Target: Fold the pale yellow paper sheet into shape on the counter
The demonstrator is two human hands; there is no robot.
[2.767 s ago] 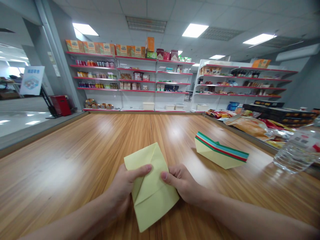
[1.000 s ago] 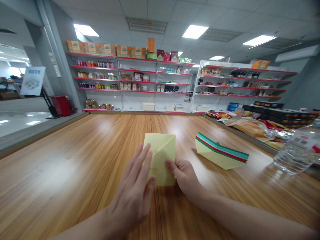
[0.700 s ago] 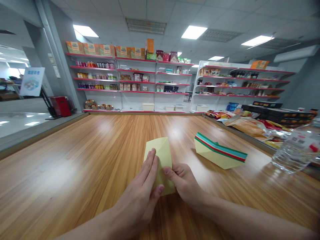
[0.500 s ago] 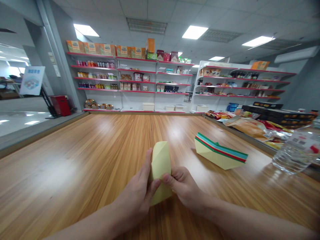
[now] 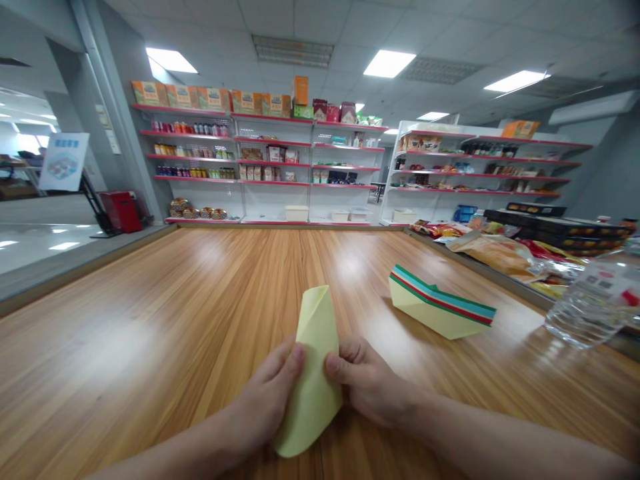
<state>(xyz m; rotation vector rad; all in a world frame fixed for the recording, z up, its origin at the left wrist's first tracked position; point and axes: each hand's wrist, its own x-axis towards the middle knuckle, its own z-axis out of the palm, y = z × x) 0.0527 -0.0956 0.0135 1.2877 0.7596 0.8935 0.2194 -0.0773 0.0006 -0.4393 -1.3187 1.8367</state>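
1. The left hand (image 5: 270, 392) grips the left side of the yellow paper (image 5: 316, 373), thumb in front; the right hand (image 5: 369, 383) pinches its right side, thumb on the front face too.
2. The paper is between the two hands, over the near middle of the tabletop (image 5: 150, 353), its face bowed and its lower end curved. To bend it well, I would press evenly with both thumbs, line up the edges before any crease is set, and go gently so the sheet does not buckle.
3. Most of the fingers and the paper's back are out of sight, so whether its layers lie flush is impossible to tell.
4. Farther off to the right sits a striped paper boat (image 5: 436, 310); its far side is hidden.
5. Beyond it to the right, the clear bottle (image 5: 590, 303) is cut off by the picture's edge.
6. On the distant shelves (image 5: 273, 183), the labels are too small to read.
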